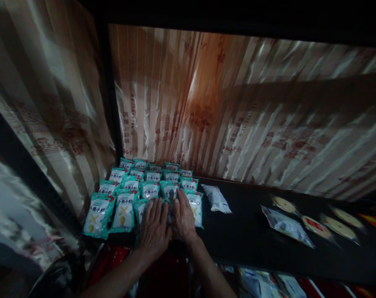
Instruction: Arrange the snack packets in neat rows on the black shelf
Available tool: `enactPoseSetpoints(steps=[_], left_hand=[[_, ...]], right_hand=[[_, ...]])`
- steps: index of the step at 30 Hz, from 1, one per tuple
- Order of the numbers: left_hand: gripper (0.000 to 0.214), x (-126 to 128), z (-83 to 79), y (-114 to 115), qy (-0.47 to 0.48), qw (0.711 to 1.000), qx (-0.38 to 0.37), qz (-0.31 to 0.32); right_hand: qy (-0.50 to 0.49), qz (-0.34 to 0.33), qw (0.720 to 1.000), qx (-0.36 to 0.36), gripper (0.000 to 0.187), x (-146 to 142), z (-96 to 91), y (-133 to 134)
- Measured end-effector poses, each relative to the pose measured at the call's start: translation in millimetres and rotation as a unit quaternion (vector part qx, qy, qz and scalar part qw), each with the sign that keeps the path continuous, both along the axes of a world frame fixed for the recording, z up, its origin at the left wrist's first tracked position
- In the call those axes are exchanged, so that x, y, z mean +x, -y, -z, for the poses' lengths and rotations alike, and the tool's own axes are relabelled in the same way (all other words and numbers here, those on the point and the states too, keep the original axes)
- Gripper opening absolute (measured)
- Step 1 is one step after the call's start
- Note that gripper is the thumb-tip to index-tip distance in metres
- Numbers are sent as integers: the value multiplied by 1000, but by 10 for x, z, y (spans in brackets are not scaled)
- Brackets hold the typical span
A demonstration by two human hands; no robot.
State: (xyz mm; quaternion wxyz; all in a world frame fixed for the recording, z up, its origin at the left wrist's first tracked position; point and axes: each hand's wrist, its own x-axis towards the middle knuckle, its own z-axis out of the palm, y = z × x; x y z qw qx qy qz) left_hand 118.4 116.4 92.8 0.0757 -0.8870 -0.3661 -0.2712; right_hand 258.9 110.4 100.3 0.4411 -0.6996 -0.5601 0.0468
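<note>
Teal-and-white snack packets (123, 211) lie in several rows on a black shelf (234, 236), at its left end. My left hand (155, 227) rests with fingers stretched out over a packet in the front row, which it partly covers. Beside it, my right hand (184, 215) lies flat with fingers extended, touching the front-row packets near the row's right end. Neither hand is wrapped around anything. The packets under both palms are largely hidden.
A silver-white packet (217, 198) lies right of the rows. Farther right are another foil packet (287, 225) and several round wrapped items (316, 226). Patterned satin cloth (175, 95) hangs behind and at the left. A black post (110, 95) stands at the left corner. More packages (268, 283) sit below the shelf.
</note>
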Motion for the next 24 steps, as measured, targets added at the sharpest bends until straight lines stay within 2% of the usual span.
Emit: enactPoseSetpoints(steps=[4,7,12,19,24], left_hand=[[58,-6,-7,-12,4,1000,-8,3],[58,-14,3,5,18,1000,-1,7],[60,-108,101,117,40,999,15,13],[63,-369,241,316,52,998,25,-6],[62,-539,409,414,78,995,19,-58]], right_hand=[[6,-4,1000,7,49,5,4,0],[17,16,999,38,47,-12,-1,41],[25,38,995,86,44,-163,25,227],[46,11,994,103,41,-496,179,581],[37,62,992,100,40,-601,368,694]])
